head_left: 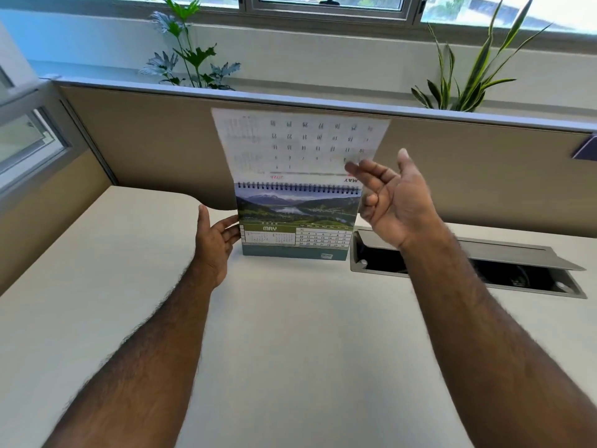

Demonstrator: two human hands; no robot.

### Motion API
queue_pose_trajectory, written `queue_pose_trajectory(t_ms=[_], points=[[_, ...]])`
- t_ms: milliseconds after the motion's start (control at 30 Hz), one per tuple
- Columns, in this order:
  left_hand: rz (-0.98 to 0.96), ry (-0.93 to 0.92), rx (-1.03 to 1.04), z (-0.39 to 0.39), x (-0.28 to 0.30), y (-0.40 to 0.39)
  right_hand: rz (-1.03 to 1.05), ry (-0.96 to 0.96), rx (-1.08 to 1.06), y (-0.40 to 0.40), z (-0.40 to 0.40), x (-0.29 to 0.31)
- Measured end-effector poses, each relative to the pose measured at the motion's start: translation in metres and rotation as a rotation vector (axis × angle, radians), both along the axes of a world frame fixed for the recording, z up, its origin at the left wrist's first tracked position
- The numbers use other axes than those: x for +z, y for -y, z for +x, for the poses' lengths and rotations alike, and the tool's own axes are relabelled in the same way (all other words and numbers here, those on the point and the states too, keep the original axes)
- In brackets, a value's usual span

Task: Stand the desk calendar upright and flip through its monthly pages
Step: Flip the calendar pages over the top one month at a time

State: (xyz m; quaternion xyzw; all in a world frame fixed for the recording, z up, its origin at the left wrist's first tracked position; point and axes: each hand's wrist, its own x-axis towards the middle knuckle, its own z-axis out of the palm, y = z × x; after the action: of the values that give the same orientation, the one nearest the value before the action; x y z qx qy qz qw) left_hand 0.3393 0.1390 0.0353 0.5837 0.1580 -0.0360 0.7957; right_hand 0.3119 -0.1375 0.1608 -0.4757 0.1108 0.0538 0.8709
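Head view looks down on a pale cream desk [290, 334] that runs up to a tan partition panel [161, 134] capped with a grey rail. Behind the partition stand two potted plants — a lobed-leaf plant [190, 56] on the left and a snake plant [468, 76] on the right — below a row of windows [326, 3]. Set into the desk on the right is a grey cable tray [468, 263] with its lid raised, dark inside.

Near the back of the desk, just left of the cable tray, stands the desk calendar [295, 221], upright on its teal base. A dark spiral binding runs along its top edge. The facing page shows a landscape photo of a lake among green hills and mountains, with a green band reading MAY and a date grid beneath. One page [300, 143] is lifted above the binding, blurred, its printed dates showing upside down, and it reaches up over the partition rail.

The left hand [214, 237] is open, fingers resting against the calendar's left edge — steadying rather than gripping it. The right hand [392, 197] is raised beside the calendar's upper right corner, palm open and fingers loosely curled; its fingertips [353, 169] sit at the lower right corner of the lifted page, though I cannot tell whether they pinch it.
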Motion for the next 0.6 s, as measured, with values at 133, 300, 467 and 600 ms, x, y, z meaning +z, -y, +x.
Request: queue_pose_trajectory(t_ms=[133,300,467,600], points=[[-0.008,-0.010,-0.001,-0.001,0.002,-0.001,-0.253,0.038,0.025,-0.001,0.012,-0.003],[-0.004,-0.014,-0.004,0.000,0.000,-0.001,-0.687,0.005,-0.009,-0.006,0.019,-0.016],[-0.004,-0.012,-0.002,0.000,-0.001,-0.001,-0.691,-0.118,-0.053,-0.007,0.017,-0.036],[-0.002,-0.013,-0.003,0.000,-0.002,0.000,-0.726,-0.223,-0.171,-0.015,0.006,-0.065]])
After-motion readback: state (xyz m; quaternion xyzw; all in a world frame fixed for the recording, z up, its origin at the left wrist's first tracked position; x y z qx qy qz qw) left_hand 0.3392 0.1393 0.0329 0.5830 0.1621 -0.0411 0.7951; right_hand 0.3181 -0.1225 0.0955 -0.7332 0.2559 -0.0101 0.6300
